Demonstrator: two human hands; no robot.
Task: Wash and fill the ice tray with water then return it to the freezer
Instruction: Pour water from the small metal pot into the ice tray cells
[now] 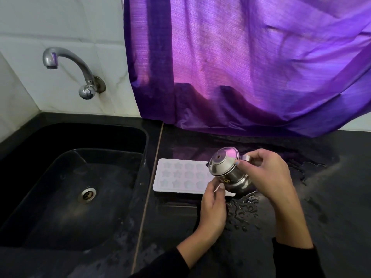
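A white ice tray (176, 175) with star-shaped cells lies flat on the black counter, just right of the sink. Over its right end a small lidded steel jug (226, 169) is tipped to the left. My right hand (267, 173) grips the jug by its handle, thumb against the lid's rim. My left hand (213, 205) is at the tray's near right corner with its fingers curled against the jug's lower side. The tray's right end is hidden behind the jug and my hands.
A black sink (60, 187) with a steel drain (86, 195) lies to the left, under a wall tap (68, 65) that is off. A purple curtain (241, 67) hangs down to the counter behind. Water is pooled on the counter (321, 197) near my hands.
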